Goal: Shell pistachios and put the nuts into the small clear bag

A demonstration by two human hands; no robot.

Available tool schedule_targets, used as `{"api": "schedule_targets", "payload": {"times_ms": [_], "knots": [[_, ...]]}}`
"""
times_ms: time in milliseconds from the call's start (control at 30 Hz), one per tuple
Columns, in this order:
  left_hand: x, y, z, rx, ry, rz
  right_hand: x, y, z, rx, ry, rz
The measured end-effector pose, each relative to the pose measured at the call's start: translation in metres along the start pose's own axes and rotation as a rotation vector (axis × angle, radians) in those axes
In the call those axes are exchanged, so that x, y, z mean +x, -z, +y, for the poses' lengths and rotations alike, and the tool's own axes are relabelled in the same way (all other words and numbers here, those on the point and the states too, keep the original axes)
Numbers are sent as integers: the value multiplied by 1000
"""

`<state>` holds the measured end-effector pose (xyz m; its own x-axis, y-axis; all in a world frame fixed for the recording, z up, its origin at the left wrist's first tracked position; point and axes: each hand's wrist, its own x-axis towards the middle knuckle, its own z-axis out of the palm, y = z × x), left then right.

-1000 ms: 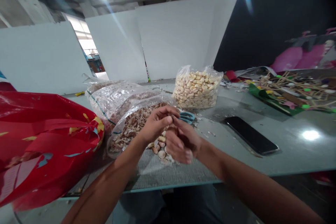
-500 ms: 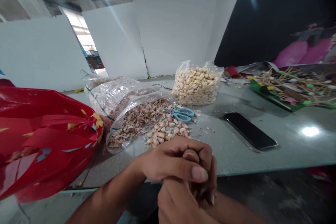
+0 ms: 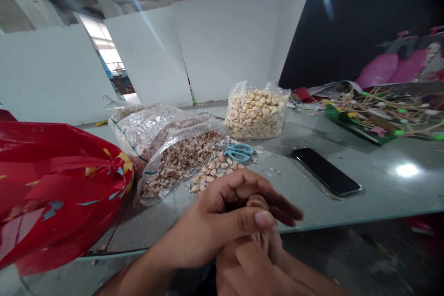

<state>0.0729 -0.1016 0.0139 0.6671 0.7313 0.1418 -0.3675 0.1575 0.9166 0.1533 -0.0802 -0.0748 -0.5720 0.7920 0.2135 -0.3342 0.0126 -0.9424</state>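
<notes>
My left hand (image 3: 229,217) curves over my right hand (image 3: 246,263) near the table's front edge. The left thumb presses across the right hand, and the other left fingers reach out to the right. My right hand is curled beneath, and most of its fingers are covered. Whether anything small sits between the hands is hidden. Just beyond them lies a pile of unpeeled garlic cloves (image 3: 208,175). Blue-handled scissors (image 3: 239,151) rest behind the pile, and a clear bag of garlic skins (image 3: 183,155) lies open to its left.
A clear bag of peeled garlic cloves (image 3: 255,115) stands at the back. To the right lies a black phone (image 3: 326,171), with craft sticks and scraps (image 3: 381,111) farther off. A red plastic bag (image 3: 62,185) fills the left side, and another stuffed clear bag (image 3: 138,120) adjoins it.
The left fingers have loosened from their wrap around my right hand and stretched out to the right. The left thumb still lies across it. The view has shifted slightly.
</notes>
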Motion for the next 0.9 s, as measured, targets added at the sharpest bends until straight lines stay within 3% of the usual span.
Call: {"api": "schedule_targets", "payload": {"times_ms": [167,333,400,500,667,767,900], "knots": [[-5,2,0,198,-189,317,15,-9,22,142,-37,-325],[-12,1,-3,491,-399,549,1,-9,48,341,-257,-671],[-14,-1,-4,618,-480,593,-8,-7,45,361,-288,-617],[-18,-4,-4,778,-563,632,-17,-5,27,324,-227,-348],[-25,-8,-3,950,-557,662,-17,-5,-3,256,-45,-81],[-28,-10,-2,994,-530,668,-18,-4,-12,199,-31,-7],[-28,-7,1,1036,-488,640,-17,-5,-12,159,-42,-24]]}}
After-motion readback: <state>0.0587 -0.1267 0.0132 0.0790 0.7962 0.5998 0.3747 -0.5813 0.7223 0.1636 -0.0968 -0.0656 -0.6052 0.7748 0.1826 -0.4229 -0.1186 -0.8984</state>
